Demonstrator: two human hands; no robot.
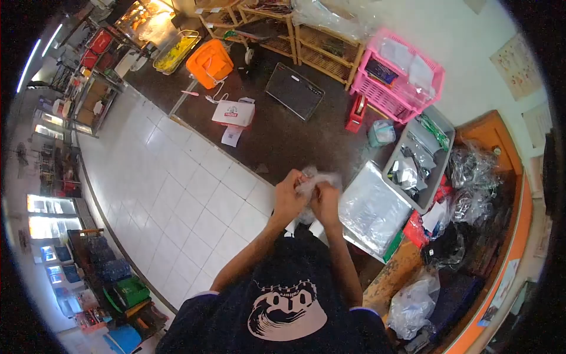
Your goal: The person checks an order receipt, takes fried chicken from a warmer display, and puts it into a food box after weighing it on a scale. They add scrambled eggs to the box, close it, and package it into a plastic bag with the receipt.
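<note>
Both hands are close together at the counter's front edge, in front of my body. My left hand (288, 194) pinches one side of a crumpled clear plastic bag (323, 179). My right hand (326, 202) grips its other side, fingers bent into the film. Part of the plastic hangs below the hands. Just to the right lies a stack of clear plastic sheets (375, 206). Farther forward on the dark counter (289, 141) stands a white and red box (233, 113) with a paper slip (232, 137) beside it.
A black tray (295, 91), orange container (210, 64), red tape dispenser (356, 113) and pink basket (377, 97) stand farther back. A grey bin (404, 141) holds assorted items at right, near plastic bags (414, 304). Tiled floor (183, 200) lies left of the counter.
</note>
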